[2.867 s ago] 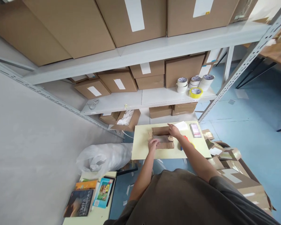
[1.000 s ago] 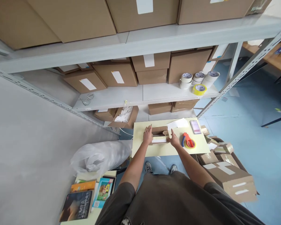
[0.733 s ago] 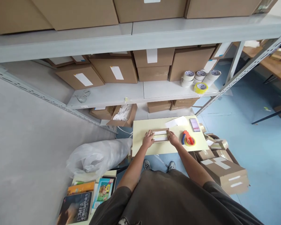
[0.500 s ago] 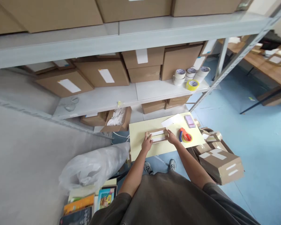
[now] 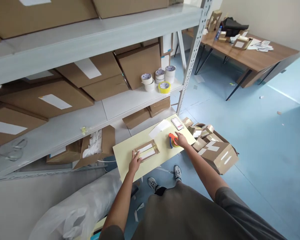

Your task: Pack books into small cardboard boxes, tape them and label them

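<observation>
On the table: a small cardboard box lies flat on the left half, flaps closed, 2 white strips running along its top.
Left hand: I see it on the box's left end, fingers loosely spread and touching, the box flat beneath.
Right hand: over at the red tape dispenser, fingers partly curled and touching it; whether they grip, I can't tell from my end.
Dispenser: sitting on the table's right half, well apart from the box, its blue part facing the box, some of it hidden under the hand.
Far edge: white paper between box and dispenser, a little beyond both; a pixelated flat item near the corner.
Shelf: 3 stacks of white tape and 1 yellow roll towards its right end.
Below that: an open carton of white stuff.
Floor: cardboard boxes piled just right of the table, 2 shoes near its front edge.
</observation>
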The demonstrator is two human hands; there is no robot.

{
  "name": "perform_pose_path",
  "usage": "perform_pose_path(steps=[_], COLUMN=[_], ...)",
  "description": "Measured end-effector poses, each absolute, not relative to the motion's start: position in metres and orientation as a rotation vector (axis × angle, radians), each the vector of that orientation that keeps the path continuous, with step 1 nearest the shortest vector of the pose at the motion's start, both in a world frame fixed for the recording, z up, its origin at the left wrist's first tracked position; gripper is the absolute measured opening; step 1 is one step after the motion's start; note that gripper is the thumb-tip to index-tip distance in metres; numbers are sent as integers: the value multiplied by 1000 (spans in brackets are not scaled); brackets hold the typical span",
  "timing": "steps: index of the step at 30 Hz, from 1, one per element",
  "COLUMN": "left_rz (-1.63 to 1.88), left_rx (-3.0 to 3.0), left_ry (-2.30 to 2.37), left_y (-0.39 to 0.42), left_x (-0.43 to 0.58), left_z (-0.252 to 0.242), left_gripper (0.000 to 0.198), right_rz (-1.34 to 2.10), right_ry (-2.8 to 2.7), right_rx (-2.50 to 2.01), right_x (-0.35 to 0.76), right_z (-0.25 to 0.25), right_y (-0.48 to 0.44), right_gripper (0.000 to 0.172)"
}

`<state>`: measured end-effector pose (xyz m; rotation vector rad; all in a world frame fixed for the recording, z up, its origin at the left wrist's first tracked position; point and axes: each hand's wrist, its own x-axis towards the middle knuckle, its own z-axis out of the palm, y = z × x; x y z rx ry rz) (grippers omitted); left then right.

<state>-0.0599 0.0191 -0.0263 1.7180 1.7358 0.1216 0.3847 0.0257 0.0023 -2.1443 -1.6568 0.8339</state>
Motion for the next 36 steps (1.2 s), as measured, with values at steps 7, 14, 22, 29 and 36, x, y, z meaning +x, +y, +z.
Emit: perform_pose_path(steps=[7,14,22,29,36], left_rz=[123,110,113,213,325], left_rx=[1602,1560,1565,1534,1537], left_ry=[1799,1820,1808,1773,1700], left_y=[23,25,22,13,9], left_x=[-41,-38,-35,-25,-25], left_z=[-21,-26,-28,-29,-33], left_gripper=[68,68,67,67,70], right_rz=[1165,1285,1280,1059,1338], right_ry=[-1596,-1485,-1541,-1663,-1966], right_rx=[-2271,-2396,-2359,-2212,-1587], right_x=[391,349,369,341,246], right_z=[-52,-94,-87,-21,53], right_y=[39,40,29,27,39], right_gripper=[34,43,56,46,45])
